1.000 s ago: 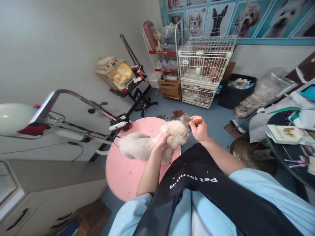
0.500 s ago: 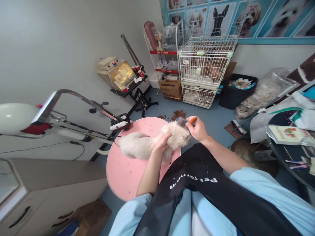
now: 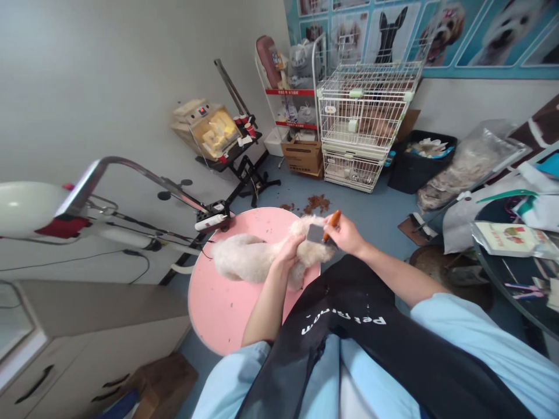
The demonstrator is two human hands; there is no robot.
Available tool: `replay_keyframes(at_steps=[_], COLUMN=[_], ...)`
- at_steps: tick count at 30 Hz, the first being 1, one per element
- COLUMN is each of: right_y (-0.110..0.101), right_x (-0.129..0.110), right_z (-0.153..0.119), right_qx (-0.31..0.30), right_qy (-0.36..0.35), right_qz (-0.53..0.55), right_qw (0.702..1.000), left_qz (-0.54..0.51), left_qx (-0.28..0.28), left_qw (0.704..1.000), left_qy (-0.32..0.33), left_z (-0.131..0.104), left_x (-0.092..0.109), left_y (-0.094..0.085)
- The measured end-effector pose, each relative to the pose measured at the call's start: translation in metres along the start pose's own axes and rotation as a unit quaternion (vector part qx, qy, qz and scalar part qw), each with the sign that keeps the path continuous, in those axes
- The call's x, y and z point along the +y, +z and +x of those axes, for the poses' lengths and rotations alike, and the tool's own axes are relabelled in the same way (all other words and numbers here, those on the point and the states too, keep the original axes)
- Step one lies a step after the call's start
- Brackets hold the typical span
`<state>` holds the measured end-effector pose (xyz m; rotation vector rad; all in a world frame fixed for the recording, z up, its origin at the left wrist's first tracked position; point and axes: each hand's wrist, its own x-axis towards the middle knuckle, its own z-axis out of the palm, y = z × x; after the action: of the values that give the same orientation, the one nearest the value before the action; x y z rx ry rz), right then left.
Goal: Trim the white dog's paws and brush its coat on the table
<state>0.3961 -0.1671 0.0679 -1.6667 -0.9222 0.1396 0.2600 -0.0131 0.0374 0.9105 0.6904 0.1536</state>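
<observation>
A cream-white dog (image 3: 247, 259) is on the round pink table (image 3: 213, 314), with its head end toward my right side. My left hand (image 3: 290, 250) grips the fur at the dog's neck, just behind its head. In my right hand (image 3: 346, 234) is a slicker brush (image 3: 315, 234) with an orange handle and a flat grey head. The brush head lies over the fluffy fur on top of the dog's head. Fur and my left hand hide part of the dog's face.
A curved metal arm (image 3: 131, 166) rises at the table's left edge. Brown clumps of hair (image 3: 317, 203) lie on the floor beyond. White wire cages (image 3: 362, 116) stand behind, near a black bin (image 3: 414, 169). A dark side table (image 3: 502, 256) at right holds a packet and pink-handled tools.
My right hand has turned the slicker brush and brought its head from the far edge of the dog's head onto the top. My left hand keeps its place.
</observation>
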Motion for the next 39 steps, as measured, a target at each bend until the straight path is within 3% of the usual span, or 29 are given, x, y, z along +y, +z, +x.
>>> replay_keyframes(at_steps=[3,4,7,8,11,12,15,16,19,20,23,24,27,28,31,32,36,39], right_y=[-0.002,-0.002,0.001,0.001,0.001,0.000,0.001,0.001,0.001,0.000,-0.001,-0.001,-0.001,-0.001,0.000,0.001,0.001,0.005], right_x=[-0.001,-0.002,-0.005,-0.005,-0.006,-0.007,-0.010,-0.011,-0.014,-0.014,-0.013,-0.012,-0.011,-0.011,-0.011,-0.011,-0.009,-0.008], right_z=[0.002,0.001,-0.001,-0.001,0.001,0.002,0.007,0.008,0.013,0.013,0.013,0.013,0.012,0.011,0.010,0.009,0.010,0.007], right_qx=[0.099,0.085,-0.036,-0.037,0.044,0.031,-0.086,-0.087,-0.002,-0.015,-0.128,-0.127,-0.019,-0.019,-0.127,-0.135,-0.018,-0.112], right_qy=[-0.027,-0.033,-0.007,0.002,-0.006,-0.009,0.007,0.010,-0.012,-0.022,-0.023,-0.019,-0.028,-0.032,-0.013,-0.002,-0.010,0.016], right_qz=[-0.017,-0.013,-0.004,-0.014,-0.037,-0.035,-0.044,-0.059,-0.082,-0.073,-0.072,-0.089,-0.125,-0.118,-0.100,-0.108,-0.120,-0.075], right_qw=[0.995,0.996,0.999,0.999,0.998,0.999,0.995,0.994,0.997,0.997,0.989,0.988,0.992,0.992,0.987,0.985,0.993,0.991], left_qz=[-0.008,-0.004,-0.001,-0.006,-0.018,-0.013,0.004,0.000,-0.028,-0.029,-0.018,-0.020,-0.038,-0.040,-0.048,-0.056,-0.081,-0.065], left_qx=[0.018,0.016,0.002,0.005,0.020,0.015,0.001,0.007,0.035,0.035,0.023,0.023,0.041,0.040,0.019,0.016,0.039,0.022], left_qw=[1.000,1.000,1.000,1.000,1.000,1.000,1.000,1.000,0.999,0.999,0.999,0.999,0.997,0.997,0.997,0.997,0.995,0.996], left_qy=[0.000,-0.003,-0.010,-0.012,-0.013,-0.013,-0.011,-0.011,-0.014,-0.017,-0.032,-0.038,-0.050,-0.050,-0.050,-0.050,-0.054,-0.051], left_z=[0.000,0.000,0.000,0.000,0.000,0.000,0.000,0.000,-0.001,-0.002,-0.004,-0.004,-0.002,-0.001,0.002,0.003,0.003,0.002], left_x=[0.000,0.000,0.000,0.000,0.000,-0.001,-0.003,-0.004,-0.005,-0.005,-0.005,-0.004,-0.004,-0.005,-0.006,-0.007,-0.008,-0.009], left_y=[-0.002,-0.002,-0.001,0.000,0.002,0.003,0.005,0.005,0.006,0.007,0.007,0.007,0.007,0.006,0.004,0.004,0.002,0.002])
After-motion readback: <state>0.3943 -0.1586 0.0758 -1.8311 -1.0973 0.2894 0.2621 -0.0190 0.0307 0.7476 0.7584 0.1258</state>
